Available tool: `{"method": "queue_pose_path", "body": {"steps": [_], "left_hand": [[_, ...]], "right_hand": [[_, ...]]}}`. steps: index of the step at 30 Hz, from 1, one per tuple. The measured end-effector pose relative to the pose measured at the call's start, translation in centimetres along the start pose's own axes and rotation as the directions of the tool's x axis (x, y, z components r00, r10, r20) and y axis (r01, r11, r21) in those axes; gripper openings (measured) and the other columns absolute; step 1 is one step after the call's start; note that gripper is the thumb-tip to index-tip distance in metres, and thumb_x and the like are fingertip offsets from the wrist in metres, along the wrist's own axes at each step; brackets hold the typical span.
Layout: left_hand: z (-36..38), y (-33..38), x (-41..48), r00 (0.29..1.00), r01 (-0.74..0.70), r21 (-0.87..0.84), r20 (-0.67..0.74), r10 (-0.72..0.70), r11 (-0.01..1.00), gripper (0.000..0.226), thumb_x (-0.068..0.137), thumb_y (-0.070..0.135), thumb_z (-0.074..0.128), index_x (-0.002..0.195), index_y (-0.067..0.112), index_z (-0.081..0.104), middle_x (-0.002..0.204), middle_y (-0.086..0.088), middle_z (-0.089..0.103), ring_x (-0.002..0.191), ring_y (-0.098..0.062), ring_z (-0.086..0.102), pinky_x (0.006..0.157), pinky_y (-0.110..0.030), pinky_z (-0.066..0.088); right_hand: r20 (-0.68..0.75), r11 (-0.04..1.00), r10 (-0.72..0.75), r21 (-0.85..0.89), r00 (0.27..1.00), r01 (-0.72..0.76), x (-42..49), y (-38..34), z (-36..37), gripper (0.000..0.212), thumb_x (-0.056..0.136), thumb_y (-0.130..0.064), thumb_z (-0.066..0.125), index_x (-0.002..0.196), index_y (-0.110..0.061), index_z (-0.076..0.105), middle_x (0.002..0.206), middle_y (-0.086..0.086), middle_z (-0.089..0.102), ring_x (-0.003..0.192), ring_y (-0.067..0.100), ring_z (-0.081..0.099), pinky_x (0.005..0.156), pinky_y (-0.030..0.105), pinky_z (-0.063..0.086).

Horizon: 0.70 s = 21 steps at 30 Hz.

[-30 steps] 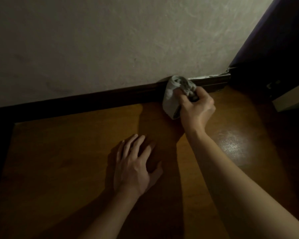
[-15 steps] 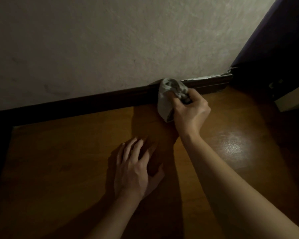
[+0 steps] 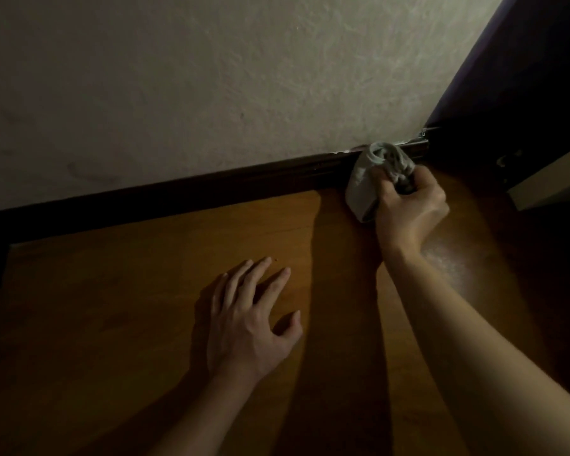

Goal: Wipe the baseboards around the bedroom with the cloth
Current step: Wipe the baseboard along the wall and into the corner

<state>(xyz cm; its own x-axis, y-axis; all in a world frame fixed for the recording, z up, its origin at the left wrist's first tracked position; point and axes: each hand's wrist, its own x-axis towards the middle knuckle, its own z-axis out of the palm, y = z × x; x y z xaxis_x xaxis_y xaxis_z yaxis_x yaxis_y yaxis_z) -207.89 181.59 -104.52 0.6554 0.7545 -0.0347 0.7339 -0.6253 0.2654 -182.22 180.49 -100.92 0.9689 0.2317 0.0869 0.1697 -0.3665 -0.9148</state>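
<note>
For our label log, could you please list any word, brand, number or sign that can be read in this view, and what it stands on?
None: no readable text on the wall, baseboard, cloth or floor.
Pale marks on the dark panel at right: too small and dim to read.

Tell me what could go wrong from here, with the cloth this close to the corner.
1. The baseboard looks chipped along its top edge beside the corner; the cloth gripped by the right hand could snag there or knock flakes loose.
2. The left hand rests spread on the glossy floor; if it bears weight, it might slide.
3. In this dim light, dust on the dark baseboard may be missed.
</note>
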Motion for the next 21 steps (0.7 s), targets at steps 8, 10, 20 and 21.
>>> {"method": "queue_pose_path", "body": {"steps": [8,10,20,21], "left_hand": [[0.0,-0.1,0.1,1.000,-0.010,0.006,0.021,0.010,1.000,0.065,0.083,0.065,0.047,0.142,0.039,0.054,0.155,0.007,0.043,0.148,-0.021,0.032,0.120,-0.051,0.024],[0.0,-0.2,0.1,1.000,-0.008,0.012,0.015,0.008,1.000,0.063,0.083,0.066,0.050,0.136,0.034,0.061,0.154,0.006,0.045,0.147,-0.022,0.033,0.119,-0.050,0.023],[0.3,-0.6,0.3,0.997,-0.060,0.048,-0.041,0.062,0.997,0.062,0.080,0.067,0.051,0.133,0.036,0.063,0.143,-0.005,0.056,0.139,-0.026,0.040,0.113,-0.049,0.024],[0.3,-0.7,0.3,0.997,-0.063,0.051,-0.051,0.066,0.997,0.063,0.080,0.068,0.050,0.134,0.038,0.061,0.142,-0.006,0.056,0.137,-0.027,0.040,0.112,-0.049,0.024]], "right_hand": [[-0.003,1.000,0.018,0.011,1.000,-0.018,-2.4,0.2,2.5,0.019,0.083,-0.030,0.078,0.083,-0.018,0.064,0.084,-0.002,0.065,0.074,0.010,0.059,0.065,0.021,0.045],[0.024,0.999,0.022,0.023,0.999,-0.023,-3.0,0.1,3.2,0.020,0.083,-0.029,0.078,0.082,-0.017,0.063,0.082,-0.002,0.064,0.073,0.010,0.058,0.062,0.017,0.042],[-0.017,0.985,0.120,0.123,0.993,-0.117,-5.9,-0.7,5.8,0.017,0.078,-0.033,0.079,0.084,-0.020,0.070,0.081,-0.004,0.069,0.076,0.013,0.066,0.073,0.043,0.055],[0.030,0.985,0.111,0.128,0.993,-0.114,-6.6,-1.1,6.3,0.016,0.079,-0.033,0.080,0.086,-0.021,0.072,0.081,-0.005,0.070,0.077,0.012,0.067,0.073,0.042,0.056]]}}
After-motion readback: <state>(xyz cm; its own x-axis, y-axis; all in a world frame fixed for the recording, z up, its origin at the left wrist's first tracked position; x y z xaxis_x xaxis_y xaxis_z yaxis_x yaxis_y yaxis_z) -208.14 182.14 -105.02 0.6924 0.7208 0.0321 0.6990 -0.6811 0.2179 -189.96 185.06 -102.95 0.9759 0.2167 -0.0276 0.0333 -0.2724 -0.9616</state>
